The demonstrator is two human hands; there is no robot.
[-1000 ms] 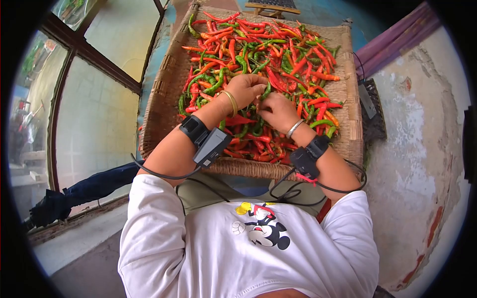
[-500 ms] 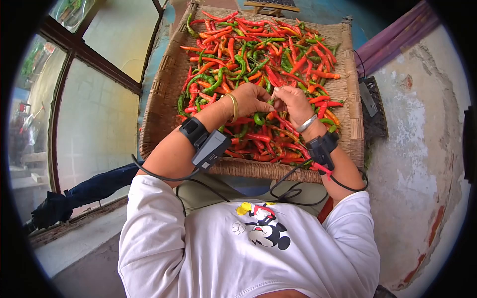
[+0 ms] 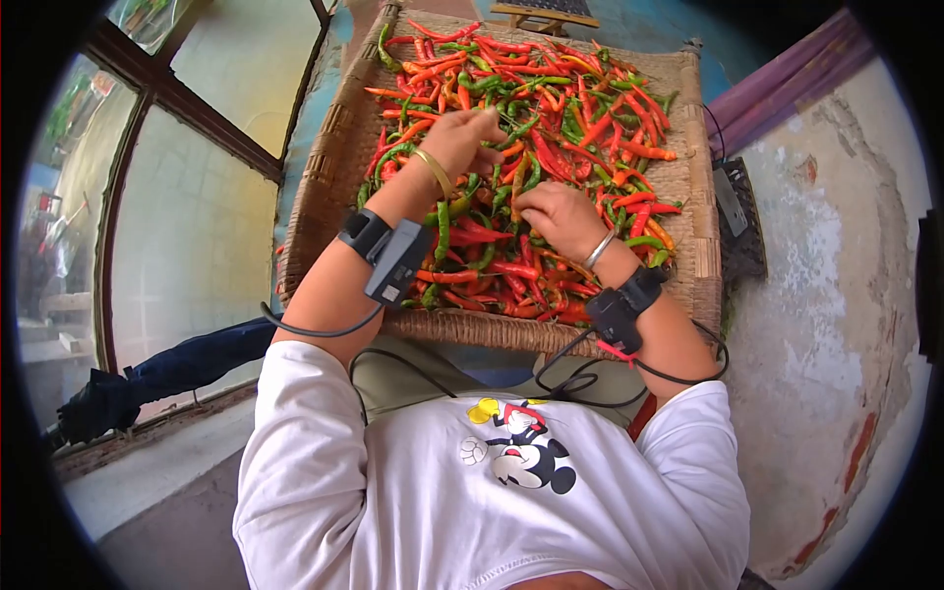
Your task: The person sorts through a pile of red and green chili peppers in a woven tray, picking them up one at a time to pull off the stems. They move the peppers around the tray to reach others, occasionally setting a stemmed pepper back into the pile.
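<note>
Head view: the two hands, which met over the chillies a moment earlier, have drawn apart, so whatever they were handling between them is no longer shared. The left hand (image 3: 462, 143) has reached out toward the far part of the heap, with its thumb held away from the bent fingers; I cannot tell whether anything is pinched there. The right hand (image 3: 562, 214) sits nearer the body, fingers curled and pointing inward. Its fingertips are right beside an orange-brown chilli (image 3: 517, 187), but whether they grip it or only brush past it cannot be made out. Red, orange and green chillies (image 3: 514, 268) lie under and all around both sets of fingers — scattered beyond them, heaped between them and the near rim of the woven tray (image 3: 551, 337). A long green chilli (image 3: 443, 231) lies just below the left wrist, on the body side of those fingers. With the hands parted, more of the middle of the heap shows between the fingertips — and each hand now seems to be busy on its own patch, the left farther out, the right closer in.
</note>
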